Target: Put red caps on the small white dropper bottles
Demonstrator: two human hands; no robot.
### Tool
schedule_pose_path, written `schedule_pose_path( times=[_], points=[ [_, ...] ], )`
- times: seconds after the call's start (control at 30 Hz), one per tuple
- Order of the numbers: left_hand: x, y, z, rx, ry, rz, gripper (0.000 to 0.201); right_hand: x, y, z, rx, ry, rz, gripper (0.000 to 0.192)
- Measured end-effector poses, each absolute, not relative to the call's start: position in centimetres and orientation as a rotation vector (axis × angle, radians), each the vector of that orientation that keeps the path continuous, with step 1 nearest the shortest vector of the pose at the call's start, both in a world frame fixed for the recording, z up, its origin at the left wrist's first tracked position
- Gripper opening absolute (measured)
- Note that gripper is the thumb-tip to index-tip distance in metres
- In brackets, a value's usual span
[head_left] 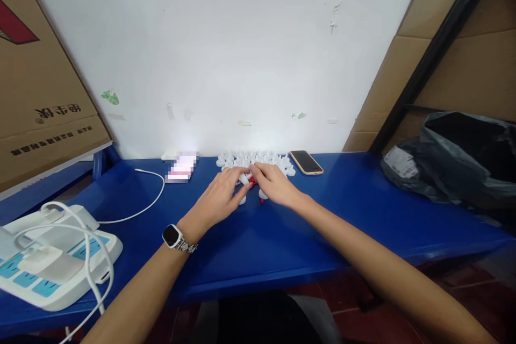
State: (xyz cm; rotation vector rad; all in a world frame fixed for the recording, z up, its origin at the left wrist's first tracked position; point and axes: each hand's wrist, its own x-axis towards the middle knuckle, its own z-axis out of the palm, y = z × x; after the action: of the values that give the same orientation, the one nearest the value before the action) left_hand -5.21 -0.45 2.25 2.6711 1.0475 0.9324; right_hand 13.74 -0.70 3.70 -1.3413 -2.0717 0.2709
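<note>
My left hand (217,194) curves its thumb and index finger around a small white plastic part (243,178) above the blue table. Fingertip to fingertip with it, my right hand (276,183) has its fingers drawn together; what they grip is hidden. Between the hands show small red pieces (252,180), and one red bit (262,201) lies just below the right hand. Behind the fingers spreads a cluster of white plastic parts (282,160), round-based with upright tabs. More white parts (242,200) sit partly under both hands.
A phone (306,162) lies right of the cluster, with a lit, blurred screen (182,166) on the left. A white power strip (60,293) with plugs and cables takes the table's (250,258) left end. A dark plastic bag (455,161) and cardboard (382,75) stand at right.
</note>
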Motion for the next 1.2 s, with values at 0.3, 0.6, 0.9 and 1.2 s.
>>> schedule_pose_path(
  times=[0.3,0.6,0.9,1.2],
  points=[
    [-5.0,-0.7,2.3,2.706,1.000,0.849,0.032,15.2,-4.0,1.0,-1.608,-2.490,-0.390,0.041],
    [-5.2,-0.5,2.1,2.711,0.972,0.861,0.030,13.6,-2.9,0.9,-1.607,-2.473,-0.246,0.034],
    [-5.6,-0.2,2.2,2.649,1.222,0.900,0.035,12.5,1.1,2.1,-1.214,-1.614,0.721,0.032],
    [-5.5,-0.3,2.1,2.685,1.228,0.946,0.033,10.9,0.6,1.5,-1.198,-1.590,0.627,0.034]
  ],
)
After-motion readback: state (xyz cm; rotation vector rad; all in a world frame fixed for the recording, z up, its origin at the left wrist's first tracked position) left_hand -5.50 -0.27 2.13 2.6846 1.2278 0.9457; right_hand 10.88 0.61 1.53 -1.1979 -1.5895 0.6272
